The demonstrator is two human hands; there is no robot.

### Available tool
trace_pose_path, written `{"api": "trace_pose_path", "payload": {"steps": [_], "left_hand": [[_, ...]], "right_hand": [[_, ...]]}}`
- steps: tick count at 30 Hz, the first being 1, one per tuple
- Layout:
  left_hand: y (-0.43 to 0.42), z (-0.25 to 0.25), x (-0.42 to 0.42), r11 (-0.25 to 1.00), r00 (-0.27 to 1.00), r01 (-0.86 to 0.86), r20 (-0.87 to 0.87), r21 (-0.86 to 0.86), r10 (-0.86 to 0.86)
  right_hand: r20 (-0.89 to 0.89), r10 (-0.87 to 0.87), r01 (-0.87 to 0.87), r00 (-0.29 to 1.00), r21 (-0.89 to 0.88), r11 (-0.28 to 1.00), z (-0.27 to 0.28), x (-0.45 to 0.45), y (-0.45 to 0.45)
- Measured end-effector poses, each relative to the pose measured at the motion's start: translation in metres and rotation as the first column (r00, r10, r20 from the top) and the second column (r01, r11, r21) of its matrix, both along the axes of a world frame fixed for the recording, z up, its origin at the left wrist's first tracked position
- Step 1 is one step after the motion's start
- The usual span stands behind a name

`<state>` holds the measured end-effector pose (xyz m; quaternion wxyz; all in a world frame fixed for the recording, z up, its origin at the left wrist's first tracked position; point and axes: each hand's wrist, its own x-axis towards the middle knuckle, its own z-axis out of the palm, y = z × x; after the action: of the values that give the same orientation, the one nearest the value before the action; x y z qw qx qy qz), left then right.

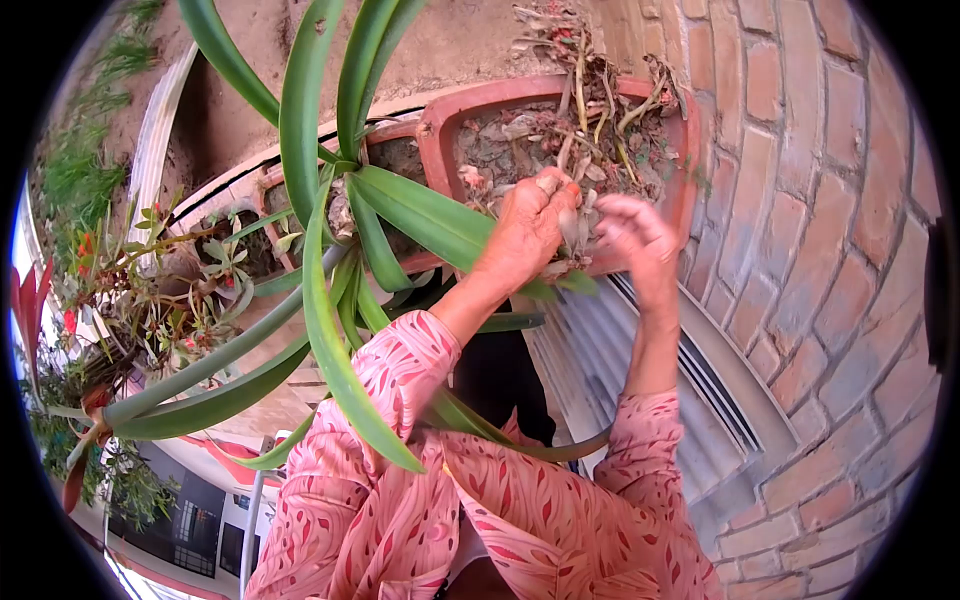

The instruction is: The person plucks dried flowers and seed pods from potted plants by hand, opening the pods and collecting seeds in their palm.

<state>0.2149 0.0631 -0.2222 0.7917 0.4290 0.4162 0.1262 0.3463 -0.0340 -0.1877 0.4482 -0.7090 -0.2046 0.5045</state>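
My left hand [530, 222] is closed, its fingertips pinched on a withered plant stem over the near side of a reddish-brown planter [433, 150]. Dry, papery leaves [577, 232] hang just beside those fingers. To the right, my right hand [642, 242] hovers near the planter's front rim, fingers bent and apart, slightly blurred, with nothing visible in them. Inside the planter, dried stalks [582, 85] and dead leaves lie over dull soil [500, 140]. A long green strap leaf [425, 215] reaches across to my left wrist.
A large strap-leaved plant [345, 170] arches over my left forearm, its thick stalk [200, 385] leaning left. Small red-flowered plants [85, 245] grow at the left. Brick paving [800, 250] runs along the right. A corrugated light panel [620, 350] lies below the planter.
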Motion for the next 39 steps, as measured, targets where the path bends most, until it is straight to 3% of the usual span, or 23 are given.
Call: {"api": "trace_pose_path", "payload": {"steps": [4,6,8,11,12,15,17,19,23,27,32,39], "left_hand": [[-0.008,-0.004,-0.003,0.994,0.999,0.046,0.001,-0.097,-0.046],[-0.014,-0.005,-0.003,0.996,0.998,0.065,-0.014,-0.061,-0.066],[-0.019,-0.002,-0.003,0.995,0.997,0.078,-0.025,-0.055,-0.079],[-0.025,0.001,-0.005,0.988,0.992,0.107,-0.05,-0.11,-0.113],[-0.032,-0.009,-0.008,0.988,0.992,0.116,-0.035,-0.106,-0.121],[-0.033,-0.004,-0.01,0.962,0.997,0.051,-0.04,-0.267,-0.064],[-0.03,0.0,-0.01,0.925,1.0,0.008,0.024,-0.38,0.001],[-0.027,0.003,-0.011,0.889,0.998,-0.006,0.057,-0.458,0.037],[-0.027,0.007,-0.013,0.85,0.998,0.017,0.059,-0.527,0.017],[-0.029,0.009,-0.02,0.844,0.997,0.044,0.083,-0.534,0.0],[-0.032,0.009,-0.022,0.819,0.999,0.047,0.038,-0.572,-0.03],[-0.021,0.022,-0.019,0.824,0.996,0.066,-0.016,-0.563,-0.091]], "right_hand": [[0.28,-0.074,0.074,0.957,0.009,0.997,-0.008,0.044,0.06],[0.476,0.037,-0.041,0.879,-0.002,0.999,-0.029,0.057,0.098],[0.598,0.136,-0.077,0.79,-0.124,0.989,-0.043,0.058,0.132],[0.655,0.338,-0.239,0.676,-0.239,0.941,-0.077,0.062,0.154],[0.59,0.408,-0.271,0.696,-0.311,0.911,-0.076,0.06,0.157],[0.204,0.295,-0.255,0.934,-0.198,0.946,-0.044,0.053,0.149],[-0.011,0.061,-0.06,0.998,0.039,0.997,-0.059,0.057,0.126],[-0.321,-0.154,0.213,0.935,0.157,0.964,-0.048,0.055,0.106],[-0.528,-0.254,0.405,0.811,0.192,0.894,-0.032,0.056,0.075],[-0.542,-0.339,0.498,0.769,0.174,0.849,-0.029,0.049,0.05],[-0.44,-0.535,0.616,0.721,0.054,0.786,-0.013,0.03,0.034],[-0.538,-0.52,0.655,0.664,0.083,0.751,-0.022,0.026,0.013]]}}
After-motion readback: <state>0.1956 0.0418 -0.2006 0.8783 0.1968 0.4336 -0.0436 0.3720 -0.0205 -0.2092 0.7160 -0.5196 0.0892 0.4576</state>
